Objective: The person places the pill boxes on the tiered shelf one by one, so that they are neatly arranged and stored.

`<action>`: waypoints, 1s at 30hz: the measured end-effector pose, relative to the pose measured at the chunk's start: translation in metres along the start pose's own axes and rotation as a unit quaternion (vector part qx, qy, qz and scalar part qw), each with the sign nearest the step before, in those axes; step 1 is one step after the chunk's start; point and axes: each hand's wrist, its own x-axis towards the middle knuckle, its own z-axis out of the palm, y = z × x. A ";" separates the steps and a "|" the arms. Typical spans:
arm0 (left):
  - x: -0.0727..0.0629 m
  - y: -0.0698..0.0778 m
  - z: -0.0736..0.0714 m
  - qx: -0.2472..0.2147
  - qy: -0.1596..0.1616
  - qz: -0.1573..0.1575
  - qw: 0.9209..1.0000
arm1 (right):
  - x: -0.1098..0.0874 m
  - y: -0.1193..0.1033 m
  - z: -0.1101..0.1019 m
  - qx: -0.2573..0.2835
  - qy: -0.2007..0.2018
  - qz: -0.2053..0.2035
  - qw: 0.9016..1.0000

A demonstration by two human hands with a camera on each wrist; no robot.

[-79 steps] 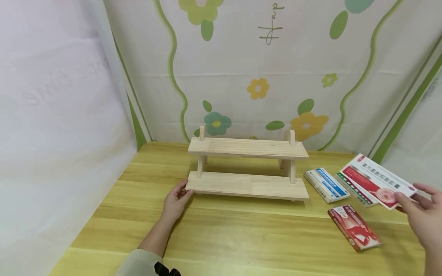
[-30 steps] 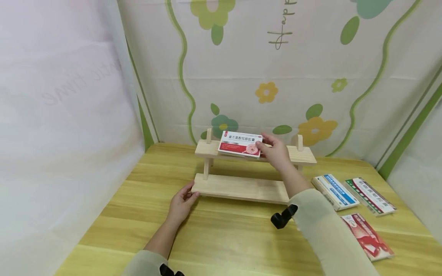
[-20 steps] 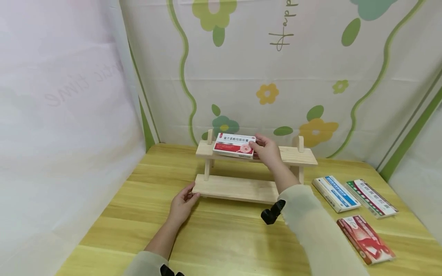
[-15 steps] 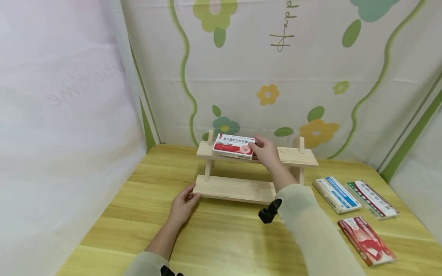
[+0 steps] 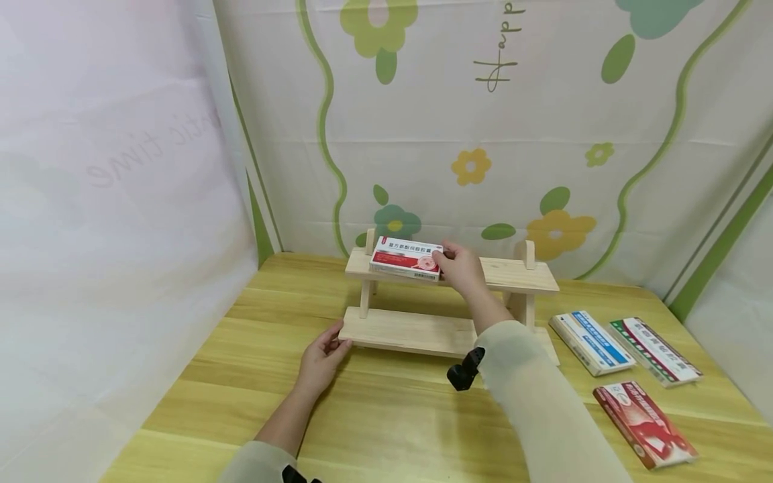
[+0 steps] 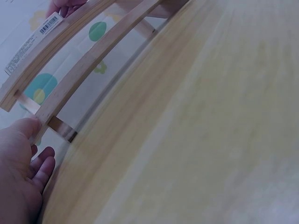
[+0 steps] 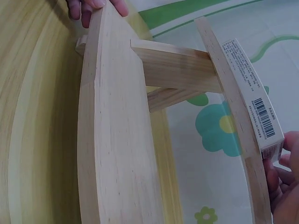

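Note:
A two-tier wooden display shelf (image 5: 410, 330) stands on the table. My left hand (image 5: 320, 359) grips the left end of its lower board, thumb against the edge in the left wrist view. On the left part of the upper board lies a white and red medicine box (image 5: 401, 255), label up. My right hand (image 5: 465, 268) pinches the box by its right end, thumb on top. The right wrist view shows the barcode side of the box facing forward, along the board's front edge, with the right fingertips (image 7: 286, 161) at its near corner.
To the right of the shelf lie a blue and white medicine box (image 5: 594, 342), a green, white and dark red one (image 5: 655, 350) and a red one (image 5: 645, 424). A flower-printed cloth (image 5: 423, 100) hangs behind the wood-grain table (image 5: 386, 416).
My right hand has carried the white and red box from above the boxes at the right onto the upper board, then shifted it slightly left. My left hand has kept its grip on the shelf.

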 end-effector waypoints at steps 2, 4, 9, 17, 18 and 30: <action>0.000 0.000 0.001 0.002 0.000 0.004 1.000 | 0.001 0.001 0.000 -0.012 0.001 -0.006 1.000; -0.001 0.000 0.002 0.001 -0.002 0.002 1.000 | 0.001 0.003 0.000 -0.023 0.004 -0.008 1.000; -0.001 0.001 0.004 -0.009 -0.007 -0.008 1.000 | 0.001 0.007 -0.001 -0.032 0.012 -0.006 0.999; 0.000 0.000 0.004 -0.006 -0.007 -0.005 1.000 | -0.007 0.009 -0.009 0.002 0.014 -0.019 1.000; 0.000 0.000 0.004 -0.007 -0.007 -0.009 1.000 | -0.009 0.010 -0.011 0.004 0.015 -0.025 1.000; 0.000 0.001 -0.001 0.000 -0.004 -0.008 1.000 | -0.026 0.021 -0.046 0.024 0.020 -0.058 0.998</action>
